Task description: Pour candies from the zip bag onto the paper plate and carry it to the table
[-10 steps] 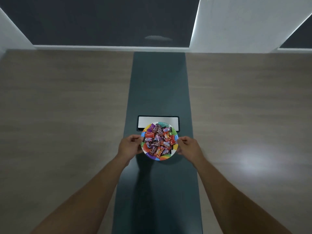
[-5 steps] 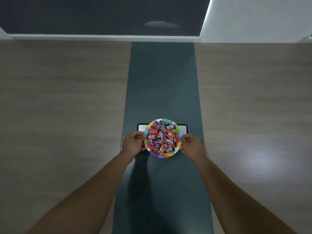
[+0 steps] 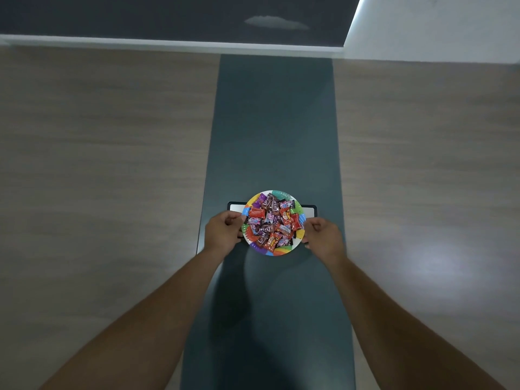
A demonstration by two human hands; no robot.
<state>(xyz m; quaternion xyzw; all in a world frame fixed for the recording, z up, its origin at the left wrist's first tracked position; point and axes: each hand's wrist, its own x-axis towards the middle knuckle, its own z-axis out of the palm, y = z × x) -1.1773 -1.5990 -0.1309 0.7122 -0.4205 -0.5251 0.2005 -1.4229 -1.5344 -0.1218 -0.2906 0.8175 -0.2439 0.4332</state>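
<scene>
1. Paper plate (image 3: 284,251), heaped with wrapped candies (image 3: 271,222), at frame centre above a dark long table (image 3: 275,122).
2. Pinched at 9 o'clock by left hand (image 3: 222,233), at 3 o'clock by right hand (image 3: 323,237); fingers closed on the rim.
3. Round, no long axis; lying between both hands, equally near.
4. White-faced flat tray (image 3: 309,211) directly beneath; probably the setting-down spot.
</scene>
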